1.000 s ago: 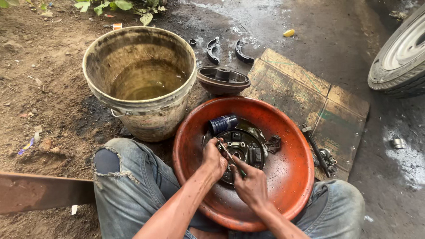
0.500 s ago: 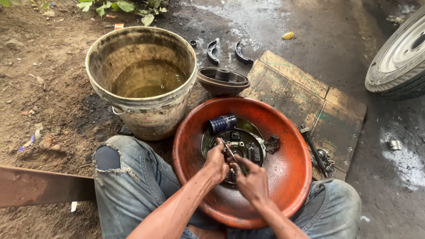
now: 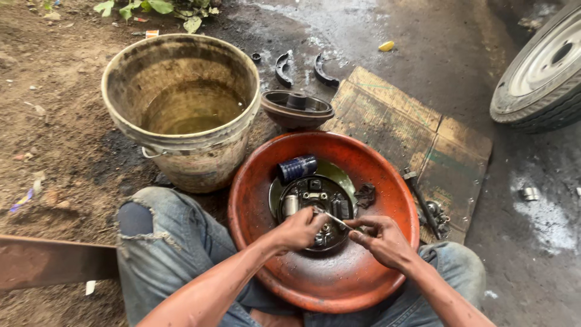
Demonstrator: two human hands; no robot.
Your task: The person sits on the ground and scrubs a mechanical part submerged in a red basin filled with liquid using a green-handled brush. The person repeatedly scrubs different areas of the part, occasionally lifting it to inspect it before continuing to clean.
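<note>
- My knees in torn blue jeans (image 3: pixel 163 242) fill the bottom of the frame, with a big orange-red basin (image 3: pixel 284 284) resting between them, centre bottom.
- My left hand (image 3: pixel 298 229) sits curled shut over the lower left edge of the round dark brake plate (image 3: pixel 315 203) lying in the middle of the basin; fingers wrap down onto the plate and seem to pinch the near end of the tool.
- My right hand (image 3: pixel 381 239) is just right of the plate, thumb and forefinger pinched on a thin metal tool (image 3: pixel 331 218) that runs up-left toward my left hand.
- The tool's tip lies over the plate's lower middle; can't tell what it touches there.
- Blue cylindrical can (image 3: pixel 298 168) lies on its side in the basin, touching the plate's upper edge.
- Small dark metal part (image 3: pixel 365 195) lies in the basin just right of the plate.
- Long dark tool (image 3: pixel 422 203) lies on the ground right of the basin, beside a small heap of dirty metal bits (image 3: pixel 437 215).
- Flattened cardboard (image 3: pixel 417 130) lies under and behind the basin, centre right.
- Dark metal drum bowl (image 3: pixel 296 110) sits just above the basin's rim.
- Dirty bucket (image 3: pixel 181 151) with murky water stands upper left, close to my left knee.
- Two curved brake shoes (image 3: pixel 302 68) lie on wet ground top centre.
- Tyre and wheel (image 3: pixel 541 72) at the upper right edge.
</note>
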